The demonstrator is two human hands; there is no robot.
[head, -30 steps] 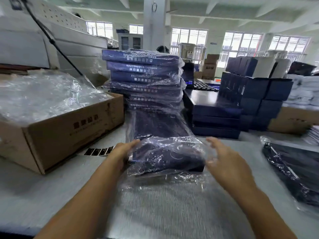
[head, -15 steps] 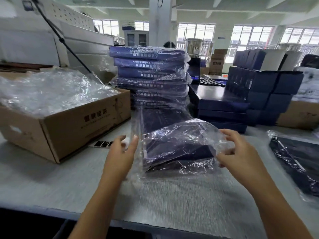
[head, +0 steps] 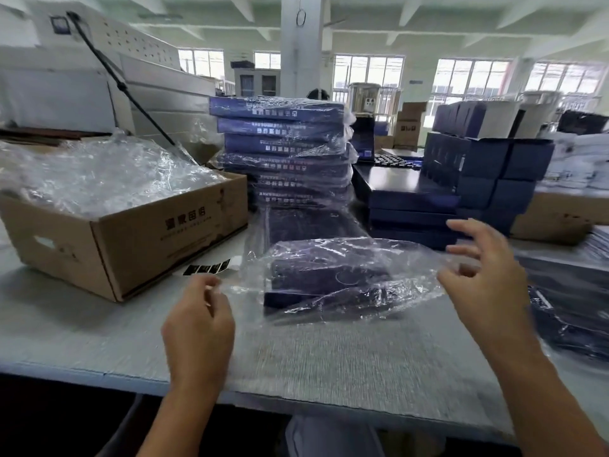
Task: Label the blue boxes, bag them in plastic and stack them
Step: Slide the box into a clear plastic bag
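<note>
Plastic bag with blue box inside, laid on desk between hands. Left edge pinched by left hand; right edge pinched by right hand, remaining fingers spread. Box long axis left-right, nearer left hand; bagged stack straight beyond.

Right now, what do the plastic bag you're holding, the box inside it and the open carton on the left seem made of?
Plastic bag: thin clear film, glossy, probably polyethylene; it crinkles and throws bright glare. Blue box inside: looks like dark blue paperboard, smooth finish, straight crisp edges; the film blurs detail. Carton: brown cardboard, likely corrugated, matte, black print on its side.
</note>
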